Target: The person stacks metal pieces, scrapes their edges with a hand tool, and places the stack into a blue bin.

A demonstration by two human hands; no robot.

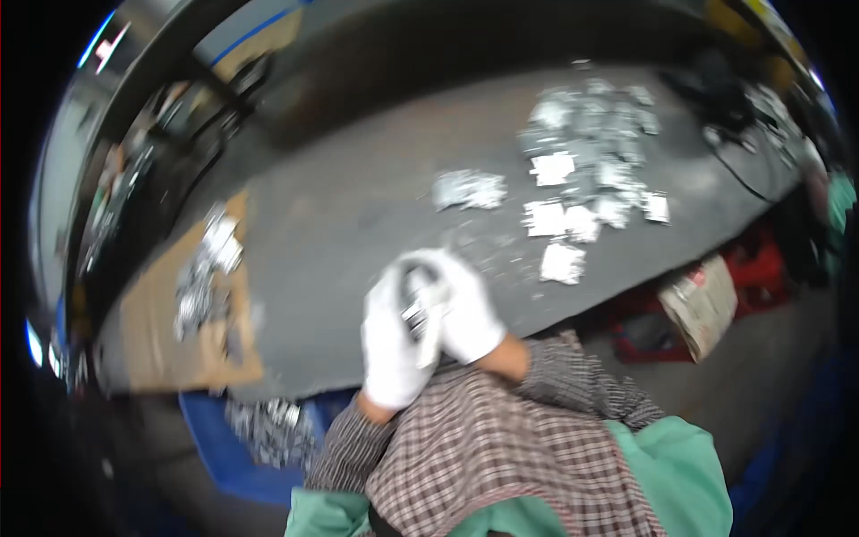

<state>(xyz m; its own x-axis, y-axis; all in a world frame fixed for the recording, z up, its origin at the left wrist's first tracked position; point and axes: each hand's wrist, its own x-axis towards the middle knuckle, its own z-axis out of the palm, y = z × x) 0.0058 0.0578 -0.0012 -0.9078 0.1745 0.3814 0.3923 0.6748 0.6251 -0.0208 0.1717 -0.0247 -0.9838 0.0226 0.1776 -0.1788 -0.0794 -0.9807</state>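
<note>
Both my hands wear white gloves and meet close to the near edge of the dark table. My left hand [389,349] is closed around the left side of a small silver metal part [414,313]. From the other side my right hand [469,313] grips it, with fingers curled in. Gloves cover much of the part, and blur hides its exact shape. Just beyond my hands lies a small group of similar silver metal parts [469,190]. To the right spreads a larger pile of silver metal parts [591,143], several lying apart at its near side.
Cardboard [148,331] at the table's left bears more metal parts [210,268]. Below the near edge sits a blue bin [210,438] with metal pieces inside. A red crate [761,268] with a pale sack [702,309] stands lower right. A black cable [743,179] crosses the table's right end.
</note>
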